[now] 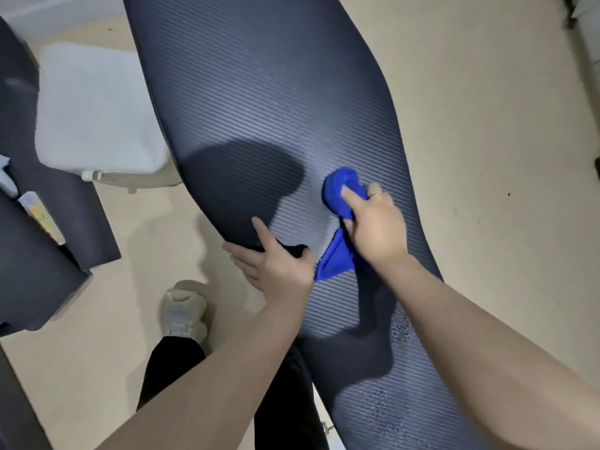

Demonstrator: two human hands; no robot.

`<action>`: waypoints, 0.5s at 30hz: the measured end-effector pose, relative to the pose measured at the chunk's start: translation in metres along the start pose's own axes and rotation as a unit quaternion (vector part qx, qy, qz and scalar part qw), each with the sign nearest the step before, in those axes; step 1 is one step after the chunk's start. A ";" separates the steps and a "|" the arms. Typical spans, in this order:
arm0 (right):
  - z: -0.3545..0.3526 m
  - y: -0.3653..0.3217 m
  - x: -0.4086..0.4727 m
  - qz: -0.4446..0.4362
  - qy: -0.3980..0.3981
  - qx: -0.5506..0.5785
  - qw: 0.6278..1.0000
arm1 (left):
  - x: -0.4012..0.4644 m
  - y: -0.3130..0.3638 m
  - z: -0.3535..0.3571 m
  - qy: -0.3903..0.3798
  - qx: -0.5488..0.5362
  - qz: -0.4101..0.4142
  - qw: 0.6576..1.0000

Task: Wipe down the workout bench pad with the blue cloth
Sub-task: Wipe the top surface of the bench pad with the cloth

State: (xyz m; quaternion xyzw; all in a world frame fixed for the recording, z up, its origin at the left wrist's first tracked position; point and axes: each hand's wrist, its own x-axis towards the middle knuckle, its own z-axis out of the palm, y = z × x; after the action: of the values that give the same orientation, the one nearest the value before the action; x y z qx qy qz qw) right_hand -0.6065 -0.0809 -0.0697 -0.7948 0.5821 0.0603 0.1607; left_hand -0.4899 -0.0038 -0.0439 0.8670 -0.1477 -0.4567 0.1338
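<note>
A long dark ribbed bench pad (259, 92) runs from the top of the head view down to the bottom right. My right hand (373, 228) presses a bunched blue cloth (339, 193) onto the pad's middle, with a loose corner of the cloth trailing out below the hand. My left hand (276, 264) grips the pad's left edge, thumb on top and fingers under the rim. Damp-looking speckled patches show on the pad near my right forearm.
A white padded stool (97, 108) stands on the beige floor left of the pad. Dark equipment (29, 254) with a small colourful box on it fills the left edge. My shoe (185, 313) and dark trouser leg are below the left hand.
</note>
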 end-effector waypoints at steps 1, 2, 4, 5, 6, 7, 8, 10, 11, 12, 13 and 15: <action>-0.003 0.016 0.011 0.076 0.025 0.011 0.997 | -0.002 -0.004 0.001 0.000 0.022 0.018 1.000; -0.008 0.031 0.019 0.139 0.039 0.027 0.989 | -0.003 -0.008 0.003 -0.003 0.041 0.030 0.999; -0.012 0.045 0.019 0.172 0.053 0.043 0.983 | -0.003 -0.014 0.005 -0.014 0.072 0.042 0.996; -0.011 0.046 0.012 0.150 0.047 0.039 0.987 | -0.003 -0.015 0.006 -0.018 0.090 0.046 0.995; -0.009 0.043 0.000 0.108 0.036 0.033 0.993 | -0.003 -0.015 0.007 -0.017 0.109 0.050 0.993; -0.006 0.039 -0.015 0.055 0.017 0.026 0.998 | -0.003 -0.013 0.008 -0.013 0.125 0.050 0.991; -0.005 0.036 -0.030 0.001 -0.007 0.014 1.000 | -0.004 -0.011 0.008 -0.010 0.137 0.046 0.989; -0.004 0.042 -0.044 -0.087 -0.021 -0.051 0.995 | -0.005 -0.006 0.008 -0.010 0.155 0.034 0.987; -0.007 0.050 -0.039 -0.096 -0.008 -0.080 0.992 | -0.004 -0.005 0.007 -0.012 0.161 0.030 0.986; -0.010 0.058 -0.031 -0.061 0.004 -0.098 0.993 | -0.004 -0.006 0.007 -0.013 0.164 0.028 0.986; -0.015 0.065 -0.023 0.005 0.011 -0.104 0.995 | -0.004 -0.007 0.007 -0.013 0.163 0.030 0.986; -0.015 0.078 -0.010 0.139 0.029 -0.064 0.988 | -0.003 -0.010 0.008 -0.008 0.157 0.035 0.987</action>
State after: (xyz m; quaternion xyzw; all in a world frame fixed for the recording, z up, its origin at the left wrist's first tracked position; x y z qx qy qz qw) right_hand -0.6848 -0.0979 -0.0674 -0.7164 0.6861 0.0958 0.0826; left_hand -0.4970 0.0052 -0.0500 0.8678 -0.2494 -0.4297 0.0107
